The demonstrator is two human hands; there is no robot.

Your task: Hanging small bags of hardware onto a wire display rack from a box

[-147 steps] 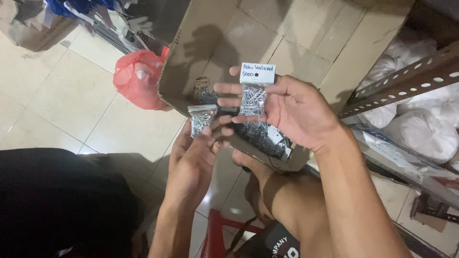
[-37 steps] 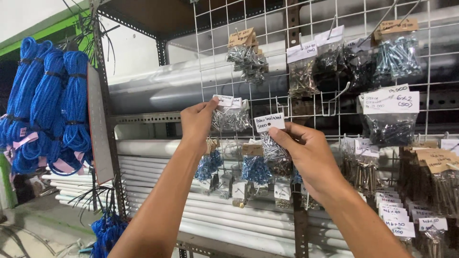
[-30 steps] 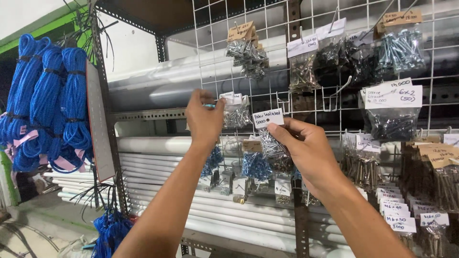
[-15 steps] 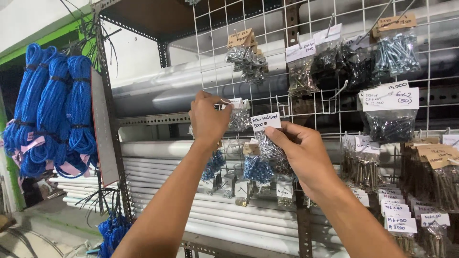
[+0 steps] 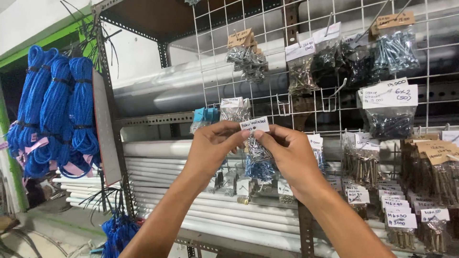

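A metal shelf rack (image 5: 107, 81) fills the view, with long white pipes (image 5: 158, 162) stacked flat on its lower level and more grey pipes (image 5: 181, 93) lying higher up. A wire grid (image 5: 267, 62) is fixed across the front of the rack, and many small bags of screws and nails hang from hooks on it, each with a paper or cardboard tag. On the far left, thick coils of blue rope (image 5: 52, 114) hang beside the rack, tied with pink ribbon, and another blue bundle (image 5: 117, 231) hangs lower down near black cable ties. At the upper right, a larger bag of dark screws (image 5: 389, 122) hangs under a white handwritten tag, with rows of smaller tagged bags (image 5: 397, 215) below it.

Both arms reach up in front of the grid. The left hand (image 5: 210, 150) and the right hand (image 5: 287, 155) meet at the middle, each pinching the top of one small clear bag of nails (image 5: 258, 148) by its white paper label (image 5: 255, 124); thumb and forefinger of each hand are closed on the label's edges. The bag hangs down between the two hands, just in front of the grid and close beside another small bag (image 5: 234, 109) already hanging there.
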